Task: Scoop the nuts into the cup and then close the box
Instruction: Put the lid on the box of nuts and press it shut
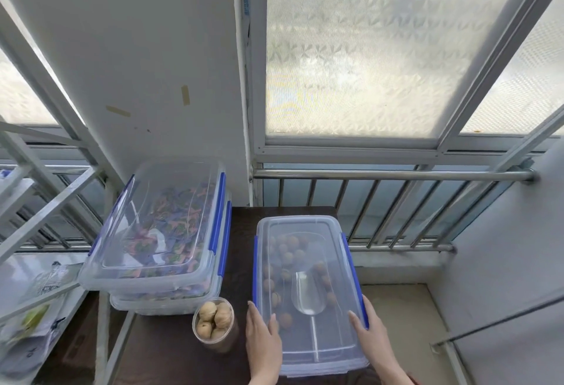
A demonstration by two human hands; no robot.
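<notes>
A clear plastic box with blue side clips lies on the dark table, its clear lid resting on top. Through the lid I see brown nuts and a clear scoop inside. My left hand presses on the lid's near left edge, fingers flat. My right hand holds the near right edge, fingers against a blue clip. A clear cup filled with nuts stands just left of the box.
Two stacked clear boxes with colourful contents sit at the table's left rear. A metal rack stands to the left. A metal railing and frosted windows lie behind the table.
</notes>
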